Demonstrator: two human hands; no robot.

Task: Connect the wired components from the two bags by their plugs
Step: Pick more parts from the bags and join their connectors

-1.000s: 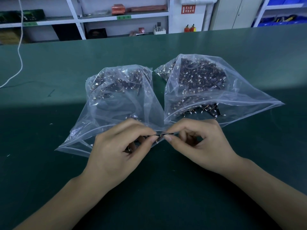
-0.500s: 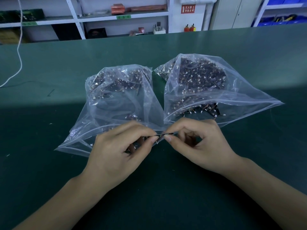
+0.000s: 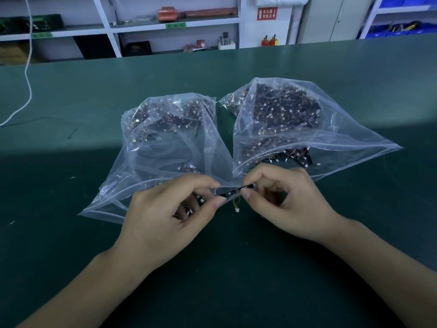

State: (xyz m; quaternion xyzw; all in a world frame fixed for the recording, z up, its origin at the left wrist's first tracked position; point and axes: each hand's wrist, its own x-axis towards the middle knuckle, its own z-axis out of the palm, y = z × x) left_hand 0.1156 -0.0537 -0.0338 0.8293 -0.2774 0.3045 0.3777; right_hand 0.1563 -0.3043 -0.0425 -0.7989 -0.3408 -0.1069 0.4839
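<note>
Both hands pinching one dark wired component (image 3: 233, 191) held between them just above the green surface (image 3: 236, 268), at the mouths of the left bag (image 3: 165, 143) and right bag (image 3: 295, 129): left hand (image 3: 170, 216), right hand (image 3: 287, 204). Long axis roughly left to right, fingertips nearly touching; loose white plug (image 3: 236, 210) hanging below on short wires, nearer right hand. Red wall sign (image 3: 267, 13) bearing Chinese characters, not legible; no brands legible.

Two bare forearms entering from the lower edge, no sleeves visible on either. Left hand (image 3: 163, 216) and right hand (image 3: 290, 204) both uncovered: no gloves, no rings, no watch or bracelet at the wrists. Fingernails short and plain, without polish. Slim fingers, smooth knuckles. Nothing else of the body in view.
</note>
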